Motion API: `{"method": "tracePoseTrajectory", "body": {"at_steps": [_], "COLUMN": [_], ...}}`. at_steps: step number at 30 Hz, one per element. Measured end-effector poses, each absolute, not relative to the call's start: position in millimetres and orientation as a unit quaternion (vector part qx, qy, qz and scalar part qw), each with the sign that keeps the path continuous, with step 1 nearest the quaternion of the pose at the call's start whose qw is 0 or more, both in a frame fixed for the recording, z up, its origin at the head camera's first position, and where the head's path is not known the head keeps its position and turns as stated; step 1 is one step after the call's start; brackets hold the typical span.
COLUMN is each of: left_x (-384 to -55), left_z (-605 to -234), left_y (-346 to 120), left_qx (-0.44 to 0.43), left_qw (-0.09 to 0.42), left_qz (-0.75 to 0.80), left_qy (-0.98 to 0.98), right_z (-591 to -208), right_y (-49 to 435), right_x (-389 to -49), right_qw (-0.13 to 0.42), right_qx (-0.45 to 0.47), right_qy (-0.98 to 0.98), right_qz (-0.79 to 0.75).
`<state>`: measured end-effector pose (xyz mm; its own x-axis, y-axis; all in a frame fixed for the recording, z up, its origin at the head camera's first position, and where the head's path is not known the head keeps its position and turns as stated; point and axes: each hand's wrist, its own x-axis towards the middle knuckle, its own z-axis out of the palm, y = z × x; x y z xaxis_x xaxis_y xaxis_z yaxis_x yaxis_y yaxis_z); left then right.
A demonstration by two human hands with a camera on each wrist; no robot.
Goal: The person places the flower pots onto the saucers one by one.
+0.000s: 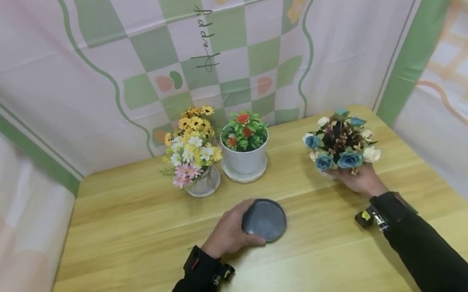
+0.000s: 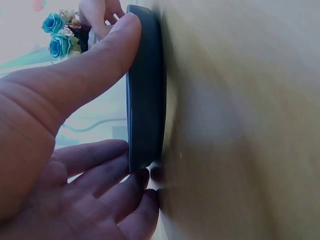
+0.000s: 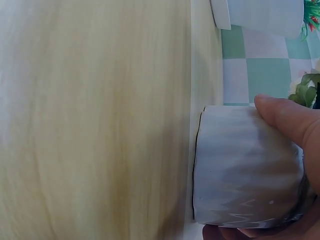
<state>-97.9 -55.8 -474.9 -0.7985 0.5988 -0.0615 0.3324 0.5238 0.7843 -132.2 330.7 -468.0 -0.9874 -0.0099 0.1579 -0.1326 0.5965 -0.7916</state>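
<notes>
My left hand [image 1: 229,231] holds a small round dark grey saucer [image 1: 266,220] by its left side. In the left wrist view the thumb lies at one end of the saucer's edge [image 2: 146,95] and the fingers at the other, with the saucer flat and close over the wood. Over at the right, my right hand [image 1: 364,180] grips a potted bunch of artificial blue and white roses [image 1: 340,143]. The right wrist view shows its white ribbed pot [image 3: 245,165] between thumb and fingers, upright, its base close to the tabletop.
At the back of the wooden table [image 1: 142,266] stands a white pot [image 1: 247,162] of red flowers on a white saucer. Left of it is a pot of pink, white and yellow flowers [image 1: 191,156]. A printed curtain [image 1: 192,43] hangs behind.
</notes>
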Motion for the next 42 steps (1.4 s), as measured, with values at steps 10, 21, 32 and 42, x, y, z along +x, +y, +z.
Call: {"method": "tracePoseTrajectory", "body": {"at_steps": [10,21,32,42], "left_x": [-98,-99,-100,-100], "left_z": [-475,-476,-478,-479], "left_y": [-55,-55,-56,-56], "left_qx": [0.280,0.279,0.274,0.271], "left_qw": [0.158,0.156,0.155,0.159], "left_qz": [0.410,0.405,0.406,0.408], "left_qy": [0.854,0.856,0.858,0.857], "right_z": [-472,-470,-471,-469], "right_y": [329,325,319,314], "right_x": [-129,-122,-114,-108], "right_qw": [0.089,0.055,0.051,0.028], "right_qx": [0.058,0.055,0.070,0.066], "right_qy": [-0.887,-0.890,-0.886,-0.896], "right_qz": [0.450,0.450,0.456,0.438]}}
